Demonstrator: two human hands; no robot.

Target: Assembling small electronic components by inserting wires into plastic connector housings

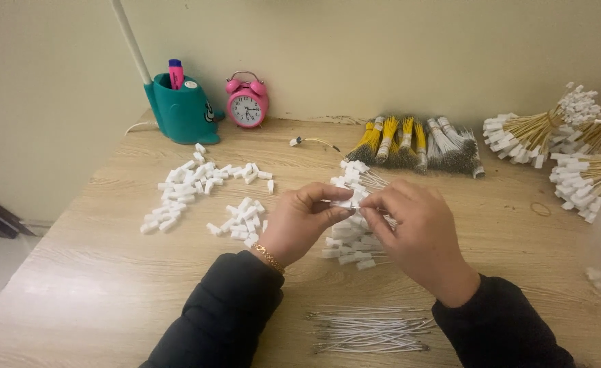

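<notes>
Left hand [299, 225], right hand [413, 232]: fingertips of both pinched on small white plastic connector [347, 202], probably wired, above heap of white-capped wires [351, 235]. Bare white wires [368, 330] nearer than heap. Teal whale-shaped holder [181, 112] beyond-left of heap, pink marker [175, 73] inside.

The wooden table [109, 286] bears white connectors [198, 180], wire bundles [416, 143], clock [247, 102].

White plugs [201, 185] lie scattered on the pale wood-grain table [96, 272]. The clock [247, 102] is pink, the holder [181, 109] teal. Wire bundles [396, 140] show yellow and grey. Sleeves [225, 313] are black, the bracelet [269, 257] gold.
</notes>
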